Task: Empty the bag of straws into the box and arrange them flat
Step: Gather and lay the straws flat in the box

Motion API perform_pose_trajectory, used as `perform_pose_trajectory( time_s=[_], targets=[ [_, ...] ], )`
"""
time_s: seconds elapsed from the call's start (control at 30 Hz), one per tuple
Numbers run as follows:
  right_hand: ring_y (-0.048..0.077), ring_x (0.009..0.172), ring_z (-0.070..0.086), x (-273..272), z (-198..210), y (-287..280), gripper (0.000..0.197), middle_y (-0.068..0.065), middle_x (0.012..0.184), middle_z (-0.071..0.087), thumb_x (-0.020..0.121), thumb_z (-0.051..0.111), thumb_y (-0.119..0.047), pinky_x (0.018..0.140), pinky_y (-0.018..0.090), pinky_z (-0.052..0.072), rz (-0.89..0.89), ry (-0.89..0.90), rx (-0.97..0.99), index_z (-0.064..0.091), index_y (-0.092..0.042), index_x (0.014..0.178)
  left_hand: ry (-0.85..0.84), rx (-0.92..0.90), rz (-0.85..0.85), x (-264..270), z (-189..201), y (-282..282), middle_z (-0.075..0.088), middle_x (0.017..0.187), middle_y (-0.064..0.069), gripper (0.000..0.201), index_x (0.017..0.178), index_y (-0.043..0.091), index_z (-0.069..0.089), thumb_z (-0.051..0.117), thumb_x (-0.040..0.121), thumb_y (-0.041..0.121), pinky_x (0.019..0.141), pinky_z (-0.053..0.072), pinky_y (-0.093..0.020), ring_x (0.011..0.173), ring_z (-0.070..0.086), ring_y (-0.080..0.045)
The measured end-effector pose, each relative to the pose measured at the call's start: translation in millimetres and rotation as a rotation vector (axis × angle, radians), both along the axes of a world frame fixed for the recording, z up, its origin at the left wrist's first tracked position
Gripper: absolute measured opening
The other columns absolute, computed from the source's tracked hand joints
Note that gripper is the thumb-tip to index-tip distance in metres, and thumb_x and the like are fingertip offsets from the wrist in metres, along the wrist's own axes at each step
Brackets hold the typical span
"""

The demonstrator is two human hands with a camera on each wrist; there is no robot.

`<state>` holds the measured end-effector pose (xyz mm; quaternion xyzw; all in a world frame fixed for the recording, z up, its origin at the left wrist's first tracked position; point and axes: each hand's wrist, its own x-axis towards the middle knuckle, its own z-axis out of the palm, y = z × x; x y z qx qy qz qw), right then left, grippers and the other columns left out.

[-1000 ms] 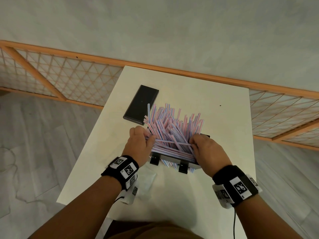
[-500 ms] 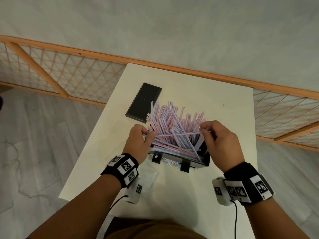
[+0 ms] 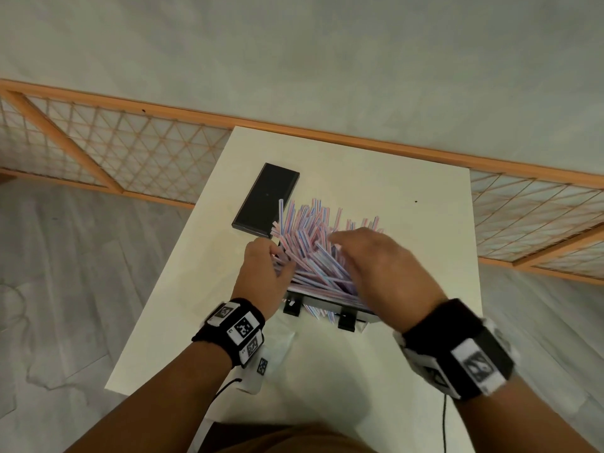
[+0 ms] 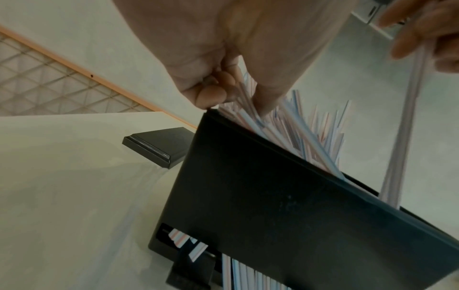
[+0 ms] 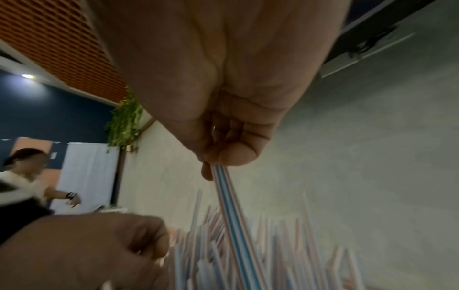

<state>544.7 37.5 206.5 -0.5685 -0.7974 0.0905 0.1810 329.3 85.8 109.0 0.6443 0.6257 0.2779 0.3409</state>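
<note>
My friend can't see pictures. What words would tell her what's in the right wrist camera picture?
A right hand pinches one striped straw between thumb and fingertips, above a blurry pile of pink and blue straws. The left hand is at the pile's near edge, and another person stands far behind.

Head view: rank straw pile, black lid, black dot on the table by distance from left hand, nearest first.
1. Straw pile: touching the left hand, at its right.
2. Black lid: just beyond the hand, on the table's far left.
3. Black dot: far right of the table, past the pile.
</note>
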Motion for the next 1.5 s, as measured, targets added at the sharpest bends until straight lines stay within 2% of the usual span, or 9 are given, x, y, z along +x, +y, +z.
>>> perform_pose_trajectory(
  time_s=[0.27, 0.43, 0.53, 0.63, 0.83, 1.0, 1.13, 1.4, 1.5],
  targets=[
    [0.021, 0.099, 0.062, -41.3, -33.9, 3.2, 0.045, 0.001, 0.125, 0.05, 0.097, 0.057, -0.009, 0.082, 0.031, 0.056, 0.077, 0.15, -0.136, 0.047, -0.023, 0.139, -0.045, 0.031, 0.043, -15.4, -5.5, 3.2, 0.056, 0.098, -0.001, 0.015, 0.099, 0.018, 0.052, 0.049, 0.106, 0.032, 0.076, 0.049, -0.031, 0.087, 0.058, -0.018],
    [0.021, 0.111, 0.057, -5.8, -52.2, -18.5, 0.046, 0.002, 0.124, 0.053, 0.095, 0.064, -0.035, 0.088, 0.018, 0.038, -0.229, 0.15, -0.258, 0.053, -0.015, 0.135, -0.093, -0.009, 0.089, -31.6, 4.3, -8.9, 0.06, 0.099, 0.004, 0.026, 0.104, 0.023, 0.053, 0.051, 0.102, 0.049, 0.075, 0.045, -0.025, 0.083, 0.057, -0.009],
    [0.024, 0.12, 0.051, 4.3, -69.6, -23.3, 0.069, 0.001, 0.132, 0.047, 0.089, 0.067, -0.051, 0.089, 0.025, 0.04, -0.26, 0.089, -0.436, 0.042, -0.016, 0.142, -0.087, -0.127, 0.035, -31.8, 8.7, -21.6, 0.056, 0.105, 0.008, 0.051, 0.118, 0.029, 0.049, 0.06, 0.088, 0.068, 0.069, 0.043, -0.021, 0.069, 0.051, -0.007],
    [0.022, 0.129, 0.049, 5.4, -87.9, -18.1, 0.086, 0.001, 0.143, 0.046, 0.085, 0.068, -0.06, 0.103, 0.034, 0.046, -0.278, 0.153, -0.546, 0.032, -0.02, 0.152, -0.024, -0.154, -0.07, -23.3, 9.7, -32.7, 0.048, 0.112, 0.018, 0.069, 0.127, 0.039, 0.041, 0.078, 0.075, 0.066, 0.071, 0.042, -0.013, 0.083, 0.054, -0.002],
    [0.001, 0.082, 0.047, 3.5, -101.7, -16.9, 0.036, -0.016, 0.094, 0.044, 0.085, 0.075, -0.046, 0.067, 0.018, 0.035, -0.2, 0.251, -0.456, 0.049, -0.026, 0.1, -0.106, -0.114, -0.105, -11.0, 4.1, -35.7, 0.05, 0.112, 0.011, 0.065, 0.126, 0.034, 0.047, 0.088, 0.076, 0.045, 0.07, 0.046, -0.006, 0.087, 0.056, 0.004],
    [0.002, 0.081, 0.048, 2.6, -105.4, -19.4, 0.032, -0.014, 0.098, 0.047, 0.086, 0.074, -0.046, 0.066, 0.011, 0.037, -0.167, 0.272, -0.429, 0.05, -0.03, 0.1, -0.107, -0.122, -0.098, -10.1, 6.5, -26.8, 0.052, 0.105, 0.003, 0.064, 0.13, 0.029, 0.047, 0.087, 0.08, 0.036, 0.07, 0.049, -0.009, 0.085, 0.059, -0.009],
    [0.013, 0.079, 0.053, -3.3, -103.6, -11.7, 0.038, -0.01, 0.095, 0.053, 0.088, 0.069, -0.052, 0.066, 0.024, 0.039, -0.109, 0.142, -0.501, 0.043, -0.032, 0.106, -0.057, -0.117, -0.094, -13.1, 3.9, -21.1, 0.053, 0.104, 0.004, 0.065, 0.131, 0.029, 0.048, 0.086, 0.079, 0.041, 0.071, 0.05, -0.013, 0.085, 0.06, -0.009],
    [0.009, 0.066, 0.055, -10.1, -93.1, 16.5, 0.048, -0.007, 0.083, 0.056, 0.084, 0.068, -0.061, 0.055, 0.028, 0.042, -0.022, -0.002, -0.705, 0.041, -0.026, 0.104, 0.137, 0.153, -0.042, -13.1, 6.0, -23.0, 0.032, 0.143, 0.003, 0.082, 0.143, 0.032, 0.046, 0.079, 0.075, 0.064, 0.098, 0.047, -0.034, 0.13, 0.038, -0.02],
    [0.014, 0.072, 0.061, -10.7, -95.4, 24.0, 0.05, -0.004, 0.086, 0.062, 0.081, 0.065, -0.068, 0.064, 0.035, 0.053, 0.004, -0.034, -0.787, 0.05, -0.026, 0.103, 0.224, 0.155, -0.107, -8.8, 3.3, -23.7, 0.031, 0.151, -0.002, 0.077, 0.142, 0.032, 0.047, 0.072, 0.079, 0.069, 0.103, 0.049, -0.047, 0.136, 0.031, -0.024]
  ],
)
